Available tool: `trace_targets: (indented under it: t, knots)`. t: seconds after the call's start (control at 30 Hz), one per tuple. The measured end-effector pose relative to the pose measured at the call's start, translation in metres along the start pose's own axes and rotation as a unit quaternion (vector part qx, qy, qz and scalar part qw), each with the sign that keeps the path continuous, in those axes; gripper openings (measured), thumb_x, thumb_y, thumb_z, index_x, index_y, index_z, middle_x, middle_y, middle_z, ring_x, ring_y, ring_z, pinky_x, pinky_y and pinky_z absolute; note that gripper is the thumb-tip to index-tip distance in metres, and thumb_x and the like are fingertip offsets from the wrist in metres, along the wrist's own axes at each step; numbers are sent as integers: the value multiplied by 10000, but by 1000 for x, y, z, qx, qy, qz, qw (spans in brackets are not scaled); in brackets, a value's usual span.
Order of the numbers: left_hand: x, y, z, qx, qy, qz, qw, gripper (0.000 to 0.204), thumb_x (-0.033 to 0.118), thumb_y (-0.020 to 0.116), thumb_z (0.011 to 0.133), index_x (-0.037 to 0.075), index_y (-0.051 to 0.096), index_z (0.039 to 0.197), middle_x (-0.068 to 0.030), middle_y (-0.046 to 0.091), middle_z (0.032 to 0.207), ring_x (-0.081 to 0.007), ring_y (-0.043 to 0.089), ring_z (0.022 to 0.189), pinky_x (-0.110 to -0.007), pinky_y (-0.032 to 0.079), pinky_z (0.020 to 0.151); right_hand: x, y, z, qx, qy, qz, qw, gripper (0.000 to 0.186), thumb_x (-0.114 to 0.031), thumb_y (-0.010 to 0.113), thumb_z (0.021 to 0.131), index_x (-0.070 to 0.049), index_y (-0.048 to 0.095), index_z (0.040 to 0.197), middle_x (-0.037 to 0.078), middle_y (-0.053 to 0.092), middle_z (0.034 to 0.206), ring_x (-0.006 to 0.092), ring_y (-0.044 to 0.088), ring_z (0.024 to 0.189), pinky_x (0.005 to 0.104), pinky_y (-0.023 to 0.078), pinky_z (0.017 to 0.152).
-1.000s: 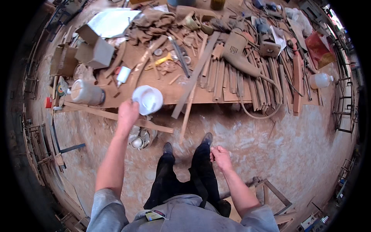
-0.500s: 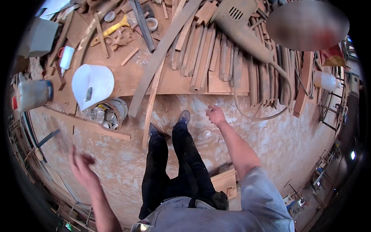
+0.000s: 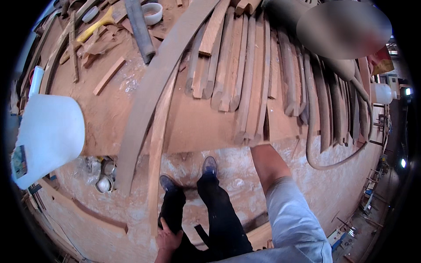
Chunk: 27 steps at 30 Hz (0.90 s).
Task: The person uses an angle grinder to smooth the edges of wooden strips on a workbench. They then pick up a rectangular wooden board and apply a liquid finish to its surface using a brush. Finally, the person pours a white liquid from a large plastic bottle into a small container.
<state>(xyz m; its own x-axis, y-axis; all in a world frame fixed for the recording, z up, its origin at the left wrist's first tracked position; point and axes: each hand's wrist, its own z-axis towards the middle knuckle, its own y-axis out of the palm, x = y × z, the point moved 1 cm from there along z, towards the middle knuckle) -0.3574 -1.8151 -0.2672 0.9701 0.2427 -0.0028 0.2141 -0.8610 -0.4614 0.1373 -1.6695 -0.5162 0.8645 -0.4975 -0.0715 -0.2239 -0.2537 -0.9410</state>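
My left hand point(image 3: 169, 236) is low in front of my legs, beside the lower end of a long thin wooden strip point(image 3: 160, 153). Its index finger points out and nothing shows in its grasp; whether it touches my trouser leg I cannot tell. My right forearm reaches under the front edge of the workbench point(image 3: 193, 131), and the bench top hides that hand. Above that arm lie several grooved wooden mouldings point(image 3: 230, 61), side by side. A wide, dusty curved board point(image 3: 151, 92) overhangs the bench edge, next to the thin strip.
A white translucent plastic jug point(image 3: 57, 127) sits at the left edge, above a container of jars and cans point(image 3: 104, 179). A yellow-handled brush point(image 3: 96, 25) and a white ring point(image 3: 151, 13) lie at the back. A thick cable point(image 3: 309, 127) loops off the bench at right.
I am closer to the bench. My left hand has come in from the far left toward my legs. My right hand has gone forward, out of sight under the bench.
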Motion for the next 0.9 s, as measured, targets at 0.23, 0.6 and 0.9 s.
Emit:
trace_targets:
  t: [0.23, 0.6, 0.9]
  knots:
    - [17, -6, 6, 83, 11, 23, 996, 975, 410, 742, 702, -6, 246, 1431, -371, 367, 1308, -526, 467, 1117, -560, 443, 915, 11, 35, 8, -92, 77, -36, 992, 490, -352, 581, 866, -71, 543, 1266, 247, 614, 1145, 430, 592, 1033, 500, 476, 905]
    - [28, -17, 15, 127, 36, 23, 991, 906, 387, 722, 736, 18, 292, 1443, -385, 413, 1289, -513, 493, 1111, -556, 453, 925, 13, 61, 43, -137, 116, -73, 981, 460, -341, 591, 871, -63, 548, 1234, 254, 610, 1127, 439, 604, 979, 510, 486, 871]
    - [41, -14, -2, 146, 254, -18, 956, 843, 372, 752, 755, -46, 359, 1372, -287, 401, 1357, -463, 382, 1260, -518, 308, 1086, -70, -149, -93, -40, -58, 162, 984, 397, -298, 608, 874, -45, 557, 1175, 260, 609, 1090, 447, 615, 914, 511, 498, 818]
